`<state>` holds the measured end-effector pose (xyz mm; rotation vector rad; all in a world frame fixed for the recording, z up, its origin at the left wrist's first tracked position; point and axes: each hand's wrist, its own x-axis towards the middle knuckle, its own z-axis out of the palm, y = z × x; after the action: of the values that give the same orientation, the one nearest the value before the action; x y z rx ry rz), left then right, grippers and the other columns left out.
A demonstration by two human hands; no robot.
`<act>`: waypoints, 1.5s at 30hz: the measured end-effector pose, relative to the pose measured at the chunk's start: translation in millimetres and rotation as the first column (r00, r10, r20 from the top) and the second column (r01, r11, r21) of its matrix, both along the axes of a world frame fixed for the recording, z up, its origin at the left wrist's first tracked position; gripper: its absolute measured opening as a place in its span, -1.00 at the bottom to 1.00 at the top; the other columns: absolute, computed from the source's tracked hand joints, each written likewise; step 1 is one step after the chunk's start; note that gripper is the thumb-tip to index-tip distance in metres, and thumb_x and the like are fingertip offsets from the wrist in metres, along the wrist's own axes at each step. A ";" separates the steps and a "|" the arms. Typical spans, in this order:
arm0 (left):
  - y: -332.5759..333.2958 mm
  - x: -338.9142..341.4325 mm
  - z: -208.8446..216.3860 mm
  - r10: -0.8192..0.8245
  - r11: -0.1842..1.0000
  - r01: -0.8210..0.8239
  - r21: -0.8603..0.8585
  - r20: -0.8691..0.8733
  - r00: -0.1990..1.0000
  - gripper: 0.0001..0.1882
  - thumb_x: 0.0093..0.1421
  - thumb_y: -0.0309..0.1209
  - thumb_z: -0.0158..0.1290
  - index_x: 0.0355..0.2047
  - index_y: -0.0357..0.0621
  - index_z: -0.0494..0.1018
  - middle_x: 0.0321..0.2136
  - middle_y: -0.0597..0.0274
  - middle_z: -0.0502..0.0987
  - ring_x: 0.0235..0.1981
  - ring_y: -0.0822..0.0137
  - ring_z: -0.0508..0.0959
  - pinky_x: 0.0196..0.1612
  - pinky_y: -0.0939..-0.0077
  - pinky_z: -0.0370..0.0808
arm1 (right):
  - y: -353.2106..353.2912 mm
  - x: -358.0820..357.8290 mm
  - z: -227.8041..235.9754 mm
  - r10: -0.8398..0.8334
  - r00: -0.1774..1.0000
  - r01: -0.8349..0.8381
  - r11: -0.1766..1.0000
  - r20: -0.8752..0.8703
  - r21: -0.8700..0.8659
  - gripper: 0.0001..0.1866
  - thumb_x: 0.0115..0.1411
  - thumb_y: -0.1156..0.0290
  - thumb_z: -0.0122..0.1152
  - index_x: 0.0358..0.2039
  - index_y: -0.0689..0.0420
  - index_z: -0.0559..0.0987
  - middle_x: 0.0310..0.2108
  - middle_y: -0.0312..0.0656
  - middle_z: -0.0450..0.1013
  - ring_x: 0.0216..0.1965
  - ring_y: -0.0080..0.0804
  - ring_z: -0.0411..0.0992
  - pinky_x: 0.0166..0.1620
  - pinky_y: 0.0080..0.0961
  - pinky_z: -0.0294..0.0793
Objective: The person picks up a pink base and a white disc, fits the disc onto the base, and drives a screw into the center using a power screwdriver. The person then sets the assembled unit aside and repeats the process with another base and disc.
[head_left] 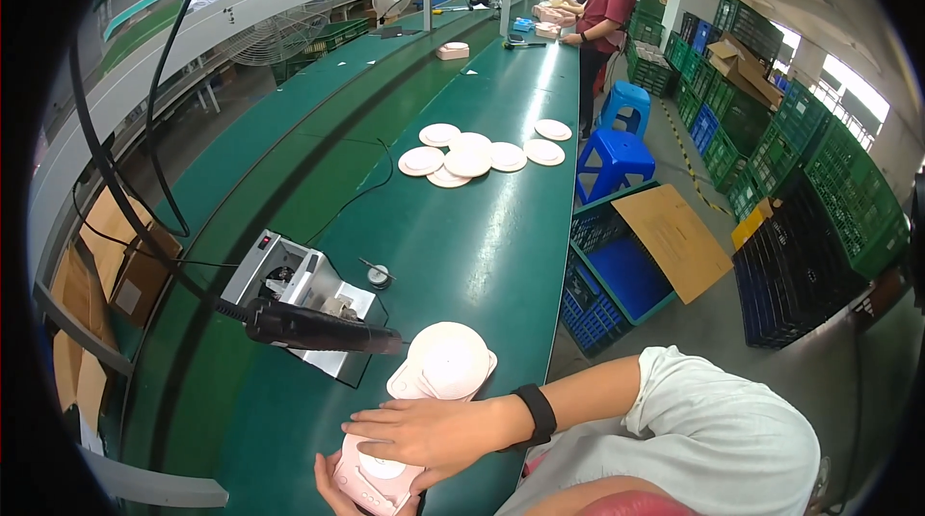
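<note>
At the near end of the green bench, a pink plastic housing (371, 489) with small round buttons and a pale round part lies under my hands. My left hand (337, 489) wraps round its left side, partly hidden by the housing. Across the housing's far part lies my right hand (424, 431), fingers spread and flat, thumb along the right edge. Just beyond my right hand rests a pale pink device with a round top (449, 362). A black electric screwdriver (318, 325) hangs on its cable, its tip close to that device's left side.
Beside the screwdriver stands a grey screw-feeder box (299, 290). Several pale round plates (468, 161) lie farther up the bench (482, 256). Right of it are a crate with a cardboard flap (674, 237), blue stools (617, 155) and stacked crates. A co-worker (612, 10) stands farther along.
</note>
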<state>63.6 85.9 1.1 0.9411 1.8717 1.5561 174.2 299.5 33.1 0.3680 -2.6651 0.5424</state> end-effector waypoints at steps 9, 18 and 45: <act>-12.7 -9.2 -8.4 0.025 0.999 -0.025 -0.025 -0.030 0.999 0.25 -0.26 -0.64 0.46 0.46 -0.07 0.04 0.33 0.03 0.23 0.36 0.06 0.27 0.39 0.11 0.27 | 27.5 1.5 52.7 -0.068 0.922 0.067 0.998 0.380 0.016 -0.38 0.02 0.11 0.54 -0.01 0.21 0.52 -0.03 0.05 0.47 -0.06 0.01 0.49 -0.05 -0.19 0.52; -1.8 -10.7 18.8 -0.065 0.998 0.048 -0.051 -0.405 0.912 -0.02 -0.33 -0.48 0.48 0.24 -0.04 0.43 0.31 -0.07 0.25 0.33 -0.12 0.30 0.38 0.01 0.25 | 65.8 -51.3 77.3 -0.303 0.867 0.251 0.951 -0.396 -0.178 -0.39 0.04 0.28 0.56 0.04 0.21 0.48 -0.12 -0.05 0.45 -0.17 -0.02 0.48 -0.13 -0.19 0.54; 1.9 -10.2 3.2 0.127 0.985 -0.169 -0.048 -0.464 0.877 0.08 -0.21 -0.49 0.48 0.36 -0.29 0.21 0.37 -0.15 0.18 0.38 -0.14 0.23 0.44 -0.05 0.16 | 112.8 -39.3 45.3 -0.114 0.993 0.052 0.319 0.016 -0.946 -0.67 0.24 0.45 0.45 -0.10 0.21 0.47 -0.33 -0.39 0.46 -0.38 -0.69 0.42 -0.40 -0.65 0.42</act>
<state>53.4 87.8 4.3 1.2345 2.3684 1.4043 134.9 412.3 78.4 -0.1385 -1.7814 1.8761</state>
